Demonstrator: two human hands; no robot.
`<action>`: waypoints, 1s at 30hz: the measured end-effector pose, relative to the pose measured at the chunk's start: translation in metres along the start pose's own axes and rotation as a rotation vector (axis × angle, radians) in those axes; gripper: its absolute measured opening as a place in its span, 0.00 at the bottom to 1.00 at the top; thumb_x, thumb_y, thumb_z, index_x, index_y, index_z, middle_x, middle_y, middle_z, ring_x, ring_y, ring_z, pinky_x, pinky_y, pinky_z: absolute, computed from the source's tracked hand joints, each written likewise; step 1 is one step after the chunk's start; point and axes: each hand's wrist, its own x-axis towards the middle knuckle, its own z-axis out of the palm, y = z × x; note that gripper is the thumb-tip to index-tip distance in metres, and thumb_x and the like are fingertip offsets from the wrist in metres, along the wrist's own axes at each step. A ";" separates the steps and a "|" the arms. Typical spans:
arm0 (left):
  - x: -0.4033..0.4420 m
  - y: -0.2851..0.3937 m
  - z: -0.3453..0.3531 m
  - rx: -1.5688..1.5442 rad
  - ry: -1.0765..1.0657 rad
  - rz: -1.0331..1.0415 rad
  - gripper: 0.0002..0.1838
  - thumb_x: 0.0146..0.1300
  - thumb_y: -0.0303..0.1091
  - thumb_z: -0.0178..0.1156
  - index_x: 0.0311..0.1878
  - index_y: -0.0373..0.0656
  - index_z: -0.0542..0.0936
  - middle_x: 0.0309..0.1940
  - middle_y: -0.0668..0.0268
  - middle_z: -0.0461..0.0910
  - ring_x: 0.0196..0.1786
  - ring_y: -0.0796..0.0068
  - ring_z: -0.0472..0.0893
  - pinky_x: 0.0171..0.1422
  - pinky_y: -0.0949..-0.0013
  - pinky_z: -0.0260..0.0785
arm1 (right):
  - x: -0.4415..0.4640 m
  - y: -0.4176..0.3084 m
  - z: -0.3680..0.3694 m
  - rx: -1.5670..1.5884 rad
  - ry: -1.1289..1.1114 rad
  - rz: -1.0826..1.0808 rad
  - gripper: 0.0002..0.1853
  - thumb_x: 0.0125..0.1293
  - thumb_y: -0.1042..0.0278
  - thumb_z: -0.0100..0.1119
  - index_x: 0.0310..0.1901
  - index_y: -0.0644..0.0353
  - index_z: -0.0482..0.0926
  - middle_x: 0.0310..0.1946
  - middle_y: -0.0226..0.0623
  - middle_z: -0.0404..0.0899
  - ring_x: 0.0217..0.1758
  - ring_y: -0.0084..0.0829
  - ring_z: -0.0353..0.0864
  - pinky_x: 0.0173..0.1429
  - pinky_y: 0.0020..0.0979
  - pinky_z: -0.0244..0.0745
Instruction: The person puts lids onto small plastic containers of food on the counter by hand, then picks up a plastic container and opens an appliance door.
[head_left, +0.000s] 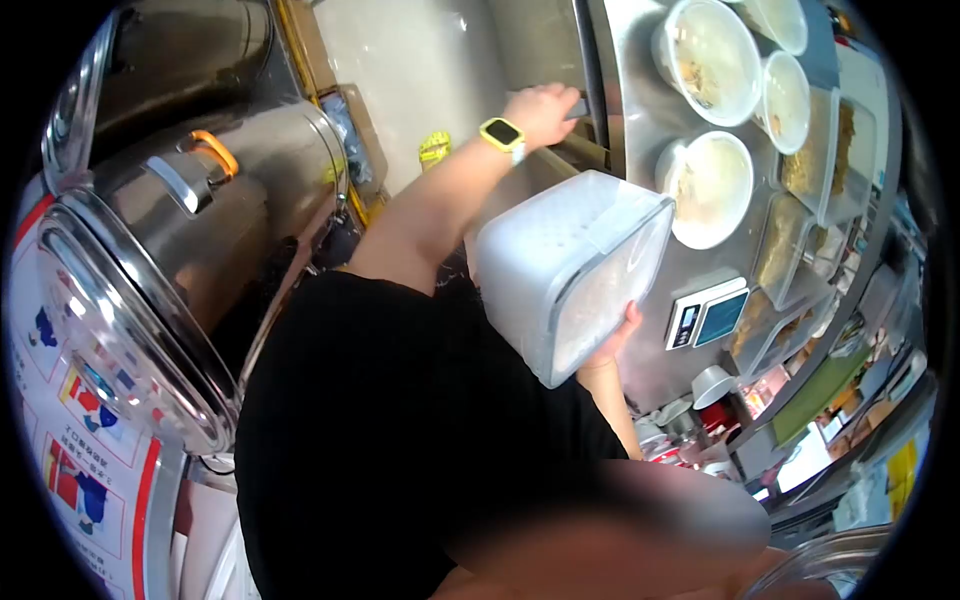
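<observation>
My left hand [545, 113], with a yellow watch [501, 133] on its wrist, reaches out to the side of the steel counter. Its fingers curl around a grey handle [577, 108] below the counter's edge. My right hand [612, 345] supports a translucent plastic food container [520, 260] against my body. The container is tilted, with its clear lid side toward the counter and pale contents showing through. My right fingers press on that side; the rest of the hand is partly hidden behind the container.
Round white tubs [712, 190] and a digital scale [708, 313] stand on the steel counter [640, 100]. Rectangular clear bins [785, 250] with brownish contents line the back. Large steel pots with a lid [140, 330] and an orange-trimmed latch [212, 152] stand opposite. A yellow item [434, 150] lies on the floor.
</observation>
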 end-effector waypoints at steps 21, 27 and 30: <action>-0.045 -0.106 -0.153 0.560 0.465 -0.544 0.35 0.58 0.44 0.59 0.67 0.45 0.61 0.60 0.49 0.67 0.62 0.44 0.67 0.69 0.51 0.53 | 0.325 0.092 0.064 0.131 -0.262 -0.026 0.40 0.58 0.41 0.46 0.70 0.52 0.53 0.70 0.39 0.53 0.72 0.45 0.53 0.69 0.59 0.54; -0.033 -0.106 -0.131 0.716 0.565 -0.408 0.21 0.61 0.43 0.59 0.56 0.46 0.73 0.43 0.57 0.77 0.45 0.56 0.78 0.50 0.57 0.67 | 0.537 0.072 0.045 0.357 0.121 -0.209 0.42 0.61 0.34 0.41 0.71 0.51 0.49 0.72 0.42 0.46 0.74 0.48 0.47 0.70 0.61 0.49; -0.032 -0.105 -0.121 0.608 0.554 -0.385 0.22 0.62 0.41 0.59 0.57 0.44 0.72 0.45 0.55 0.76 0.46 0.56 0.77 0.51 0.58 0.67 | 0.600 0.040 0.034 0.430 0.134 -0.288 0.41 0.61 0.36 0.41 0.71 0.51 0.49 0.71 0.42 0.48 0.73 0.45 0.49 0.69 0.59 0.51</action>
